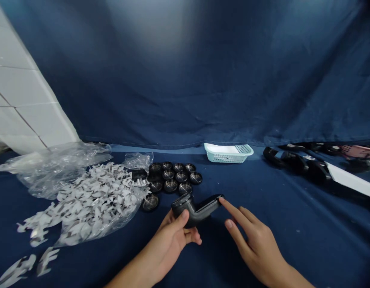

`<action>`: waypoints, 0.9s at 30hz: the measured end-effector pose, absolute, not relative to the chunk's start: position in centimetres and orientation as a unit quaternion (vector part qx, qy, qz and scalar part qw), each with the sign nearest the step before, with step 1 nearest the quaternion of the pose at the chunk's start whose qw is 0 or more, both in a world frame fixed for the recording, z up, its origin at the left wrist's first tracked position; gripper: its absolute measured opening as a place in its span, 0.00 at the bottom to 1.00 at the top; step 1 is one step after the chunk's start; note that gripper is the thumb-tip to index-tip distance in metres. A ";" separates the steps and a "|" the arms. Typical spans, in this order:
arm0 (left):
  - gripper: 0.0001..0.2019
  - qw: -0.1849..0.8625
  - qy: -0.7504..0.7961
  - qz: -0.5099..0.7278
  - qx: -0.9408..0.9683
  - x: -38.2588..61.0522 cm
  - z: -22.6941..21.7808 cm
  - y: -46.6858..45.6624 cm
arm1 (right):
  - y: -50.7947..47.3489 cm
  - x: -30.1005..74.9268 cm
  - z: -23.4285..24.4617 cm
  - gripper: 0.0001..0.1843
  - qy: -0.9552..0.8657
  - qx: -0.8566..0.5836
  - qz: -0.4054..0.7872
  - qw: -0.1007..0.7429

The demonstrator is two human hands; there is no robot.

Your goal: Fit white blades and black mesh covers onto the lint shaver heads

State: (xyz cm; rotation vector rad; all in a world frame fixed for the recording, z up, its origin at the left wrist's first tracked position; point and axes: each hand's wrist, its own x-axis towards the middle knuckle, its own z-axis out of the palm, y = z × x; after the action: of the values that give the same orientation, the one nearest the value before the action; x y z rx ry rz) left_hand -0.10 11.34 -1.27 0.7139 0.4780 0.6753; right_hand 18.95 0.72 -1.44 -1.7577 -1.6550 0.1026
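Observation:
My left hand (179,236) is closed around a black angled plastic housing (194,212), thumb on the near side. The housing has a round, ribbed-edged end tilted up at the left and a longer, flat-topped arm reaching right. With its index fingertip, my right hand (252,236) touches the tip of that arm; the thumb is apart from the fingers and nothing is gripped. Just beyond the housing, several round black caps (170,185) with speckled insides lie in rows on the blue cloth. What is inside the housing cannot be made out.
Left of the caps lies a heap of small white plastic parts (97,196) on a clear bag (61,164). A light-blue basket (228,156) stands at the back by the blue curtain (185,80). Black pieces (296,163), a white strip (353,182) and a pink basket (359,151) lie right.

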 end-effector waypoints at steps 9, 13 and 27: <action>0.16 0.864 0.241 0.325 0.299 -0.3 -1.0 11.5 | 0.8 19.9 -1.3 0.23 -0.599 -0.695 0.072 0.391; 0.20 0.871 0.247 0.319 0.280 -0.3 -0.9 11.6 | 0.7 19.7 -1.4 0.21 -0.615 -0.662 0.068 0.423; 0.20 0.879 0.218 0.312 0.287 -0.3 -1.1 11.7 | 0.2 19.1 -1.0 0.23 -0.714 -0.543 0.059 0.438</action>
State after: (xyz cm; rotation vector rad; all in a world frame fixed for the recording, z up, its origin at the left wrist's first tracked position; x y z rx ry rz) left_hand -0.29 11.72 -1.08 0.5983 0.4555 0.6503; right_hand 19.07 0.16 -1.02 -1.3497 -1.7749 0.1472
